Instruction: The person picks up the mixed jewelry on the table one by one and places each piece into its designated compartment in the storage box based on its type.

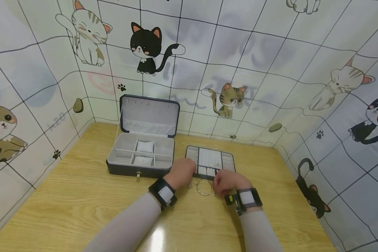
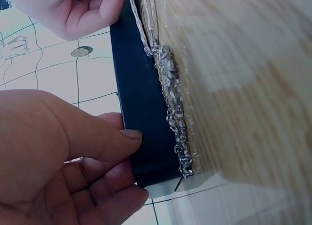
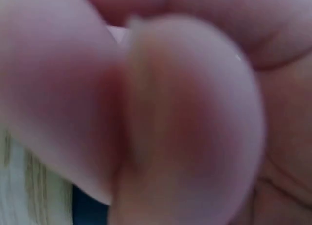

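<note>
The jewellery box (image 1: 123, 170) is open, its lid (image 1: 149, 112) upright, and the tray (image 1: 209, 155) lies apart from it on the table (image 1: 82, 210), just to the right. That much looks done. Two white cushions (image 1: 145, 147) sit in the box's middle compartments, and a few small pieces (image 1: 216, 164) rest on the tray's pale central panel, too fine to make out.

What seems left is the jewellery outside: a round bracelet (image 1: 204, 195) lies on the table in front of the tray, with thin chains (image 2: 139, 20) beside it — so the sorting looks partway along at most.

The left hand (image 1: 181, 173) holds the tray's near-left corner, its grip clamped there with the thumb on the dark front side. The right hand (image 1: 231, 182) is at the tray's near-right edge, thumb and forefinger together — whether anything is between them, I cannot tell.
</note>
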The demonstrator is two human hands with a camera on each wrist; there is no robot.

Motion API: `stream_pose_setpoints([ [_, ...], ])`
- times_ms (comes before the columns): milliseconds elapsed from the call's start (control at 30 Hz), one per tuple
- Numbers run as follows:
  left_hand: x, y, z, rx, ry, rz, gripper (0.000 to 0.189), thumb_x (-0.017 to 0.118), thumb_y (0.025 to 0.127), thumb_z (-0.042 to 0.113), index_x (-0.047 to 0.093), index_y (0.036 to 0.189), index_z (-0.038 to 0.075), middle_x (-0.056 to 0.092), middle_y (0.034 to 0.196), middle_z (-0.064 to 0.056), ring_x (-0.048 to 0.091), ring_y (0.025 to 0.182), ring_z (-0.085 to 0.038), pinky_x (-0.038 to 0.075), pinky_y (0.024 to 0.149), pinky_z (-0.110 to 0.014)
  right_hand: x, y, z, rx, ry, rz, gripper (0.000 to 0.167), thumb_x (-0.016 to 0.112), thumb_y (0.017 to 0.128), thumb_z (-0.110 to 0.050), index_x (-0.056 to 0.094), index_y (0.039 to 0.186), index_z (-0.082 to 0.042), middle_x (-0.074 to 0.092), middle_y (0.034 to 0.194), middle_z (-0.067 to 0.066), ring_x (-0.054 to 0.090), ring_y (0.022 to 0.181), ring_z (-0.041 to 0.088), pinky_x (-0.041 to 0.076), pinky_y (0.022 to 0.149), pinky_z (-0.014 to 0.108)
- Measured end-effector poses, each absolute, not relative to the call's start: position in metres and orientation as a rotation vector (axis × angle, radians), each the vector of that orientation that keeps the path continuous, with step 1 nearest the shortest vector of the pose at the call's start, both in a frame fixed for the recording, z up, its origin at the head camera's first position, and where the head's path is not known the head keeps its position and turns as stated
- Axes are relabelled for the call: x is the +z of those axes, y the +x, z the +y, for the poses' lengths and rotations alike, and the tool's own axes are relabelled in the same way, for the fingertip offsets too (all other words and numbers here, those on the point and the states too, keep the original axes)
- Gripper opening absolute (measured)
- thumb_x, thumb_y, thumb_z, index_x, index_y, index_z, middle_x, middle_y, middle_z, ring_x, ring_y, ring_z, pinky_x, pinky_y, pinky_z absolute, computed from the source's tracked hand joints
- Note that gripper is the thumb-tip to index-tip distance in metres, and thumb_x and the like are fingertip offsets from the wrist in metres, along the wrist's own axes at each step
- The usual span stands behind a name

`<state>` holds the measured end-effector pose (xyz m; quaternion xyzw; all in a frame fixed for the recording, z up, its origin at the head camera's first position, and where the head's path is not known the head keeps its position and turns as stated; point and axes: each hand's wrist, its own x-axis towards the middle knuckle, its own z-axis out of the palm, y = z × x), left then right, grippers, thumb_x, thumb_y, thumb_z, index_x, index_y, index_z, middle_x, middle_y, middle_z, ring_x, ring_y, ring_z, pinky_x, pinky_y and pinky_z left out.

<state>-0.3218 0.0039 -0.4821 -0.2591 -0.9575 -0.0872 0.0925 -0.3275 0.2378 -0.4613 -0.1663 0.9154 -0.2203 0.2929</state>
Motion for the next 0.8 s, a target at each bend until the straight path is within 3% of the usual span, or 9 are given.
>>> stream_pose_setpoints([
  [233,-0.483,-0.322,0.004,-0.261,-0.764,-2.84,0.011,0.071,0.09,0.004,0.073,0.084,0.014,0.071,0.08,-0.002,0.062,0.07,-0.019,0.053,0.062,-0.034,-0.466,-0.327,0.233,-0.55,-0.398,2.456,0.015,0.077,0.07,0.001,0.07,0.07,-0.012,0.071,0.068,0.002,0.062,0.06,0.017,0.052,0.06,0.029],
  [500,-0.483,-0.323,0.005,-0.25,-0.764,-2.833,0.012,0.07,0.09,0.004,0.073,0.083,0.014,0.072,0.081,-0.003,0.063,0.07,-0.019,0.053,0.061,-0.034,-0.467,-0.325,0.226,-0.459,-0.357,2.507,0.016,0.083,0.07,-0.003,0.07,0.067,-0.012,0.072,0.065,0.001,0.066,0.06,0.017,0.052,0.06,0.029],
  [800,-0.487,-0.324,0.005,-0.247,-0.764,-2.832,0.012,0.072,0.088,0.003,0.072,0.082,0.014,0.071,0.079,-0.002,0.063,0.069,-0.019,0.053,0.06,-0.035,-0.467,-0.325,0.226,-0.479,-0.37,2.484,0.014,0.08,0.074,-0.006,0.069,0.068,-0.012,0.07,0.064,0.0,0.062,0.058,0.015,0.05,0.059,0.027],
])
